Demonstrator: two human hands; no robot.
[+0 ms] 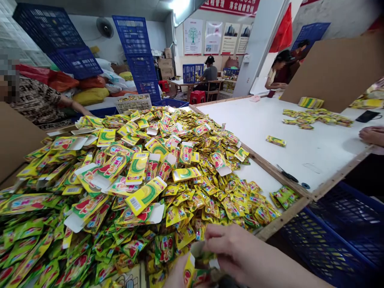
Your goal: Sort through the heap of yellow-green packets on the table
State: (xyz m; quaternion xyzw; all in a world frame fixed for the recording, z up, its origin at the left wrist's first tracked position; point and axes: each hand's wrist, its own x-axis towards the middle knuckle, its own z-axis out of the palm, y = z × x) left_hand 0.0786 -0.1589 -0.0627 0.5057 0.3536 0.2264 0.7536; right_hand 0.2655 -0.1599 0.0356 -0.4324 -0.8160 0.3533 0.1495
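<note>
At the far left, behind the pile of packets, a co-worker's patterned sleeve is seen, with a forearm stretched toward the pile's back edge. Blue crates are stacked behind the pile, against the wall. The pile itself, a heap of yellow and green sachets mixed with flattened small cartons whose white flaps stand open, is spread over the left part of the tabletop and reaches almost to its wooden rim.

At the near edge of the pile, at the bottom of the view, the left hand is only partly seen; a small yellow carton is held in it, though how its fingers are set cannot be told. Just right of it, the right hand is closed over the open mouth of the same carton, its fingers curled narrowly at the flap, touching the carton.

Right of the pile, a dark pair of scissors lies on the bare white tabletop. Farther right, well apart from the pile, a single packet and a smaller scatter of packets are seen, then a black phone and another person's hand resting at the tabletop's right edge. A blue crate sits below the pile's right side, under the rim.
</note>
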